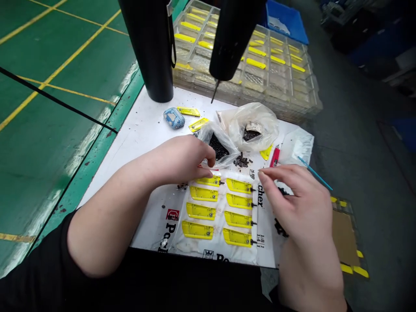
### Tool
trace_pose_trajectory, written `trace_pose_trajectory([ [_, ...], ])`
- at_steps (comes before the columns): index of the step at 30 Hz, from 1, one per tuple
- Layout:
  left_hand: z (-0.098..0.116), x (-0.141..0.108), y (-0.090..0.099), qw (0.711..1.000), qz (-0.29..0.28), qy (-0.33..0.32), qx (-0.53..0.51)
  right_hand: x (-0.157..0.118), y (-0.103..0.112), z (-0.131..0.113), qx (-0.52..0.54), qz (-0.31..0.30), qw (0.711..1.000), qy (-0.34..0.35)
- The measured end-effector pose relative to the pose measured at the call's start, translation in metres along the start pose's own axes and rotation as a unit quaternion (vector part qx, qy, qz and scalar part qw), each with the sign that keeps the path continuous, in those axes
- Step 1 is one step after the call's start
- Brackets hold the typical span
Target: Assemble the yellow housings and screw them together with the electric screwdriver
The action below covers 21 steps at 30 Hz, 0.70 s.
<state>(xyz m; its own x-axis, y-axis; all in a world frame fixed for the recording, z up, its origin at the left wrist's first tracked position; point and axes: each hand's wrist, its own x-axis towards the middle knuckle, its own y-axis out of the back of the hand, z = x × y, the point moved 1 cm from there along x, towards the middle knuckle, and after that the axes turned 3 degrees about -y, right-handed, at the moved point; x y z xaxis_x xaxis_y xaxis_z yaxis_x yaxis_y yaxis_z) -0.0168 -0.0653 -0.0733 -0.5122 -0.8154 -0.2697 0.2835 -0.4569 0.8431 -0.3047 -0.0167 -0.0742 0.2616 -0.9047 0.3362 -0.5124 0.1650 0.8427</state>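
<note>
Partly beneath the left grip point(185, 158) lies a yellow piece point(213, 181).

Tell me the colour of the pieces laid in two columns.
The pieces are bright yellow, best seen in the head view.

Forming two columns of four yellow pieces point(238, 219), lying flat on white plastic point(219, 242), showing small dark bits point(254, 223) at right column's right ends.

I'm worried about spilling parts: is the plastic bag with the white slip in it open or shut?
Open: the plastic bag's mouth is spread wide, showing dark pieces and the white slip inside.
</note>
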Motion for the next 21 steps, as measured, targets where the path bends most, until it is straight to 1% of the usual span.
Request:
trace_pose_trajectory([
  [2, -0.004, -0.002, 0.003, 1.000, 0.020, 0.002, -0.006, -0.008, 0.015, 0.010, -0.028, -0.016, 0.999, -0.022],
  [4, -0.005, -0.002, 0.005, 0.999, 0.031, 0.010, 0.007, -0.021, 0.027, 0.023, -0.054, -0.067, 0.996, -0.035],
  [6, -0.004, -0.002, 0.005, 0.999, 0.028, 0.022, 0.029, -0.040, 0.034, 0.037, -0.073, -0.126, 0.988, -0.049],
  [8, -0.002, -0.001, 0.005, 0.998, 0.024, 0.025, 0.049, -0.059, 0.036, 0.049, -0.090, -0.165, 0.979, -0.077],
  [11, 0.002, 0.000, 0.003, 0.997, 0.028, 0.016, 0.066, -0.082, 0.034, 0.058, -0.101, -0.173, 0.974, -0.103],
  [14, 0.004, 0.001, 0.002, 0.996, 0.031, 0.010, 0.078, -0.093, 0.031, 0.058, -0.102, -0.155, 0.976, -0.118],
  [17, 0.005, 0.000, 0.002, 0.996, 0.030, 0.004, 0.087, -0.094, 0.027, 0.057, -0.107, -0.139, 0.975, -0.134],
  [21, 0.005, -0.002, 0.003, 0.995, 0.038, 0.003, 0.090, -0.088, 0.021, 0.057, -0.108, -0.143, 0.973, -0.142],
])
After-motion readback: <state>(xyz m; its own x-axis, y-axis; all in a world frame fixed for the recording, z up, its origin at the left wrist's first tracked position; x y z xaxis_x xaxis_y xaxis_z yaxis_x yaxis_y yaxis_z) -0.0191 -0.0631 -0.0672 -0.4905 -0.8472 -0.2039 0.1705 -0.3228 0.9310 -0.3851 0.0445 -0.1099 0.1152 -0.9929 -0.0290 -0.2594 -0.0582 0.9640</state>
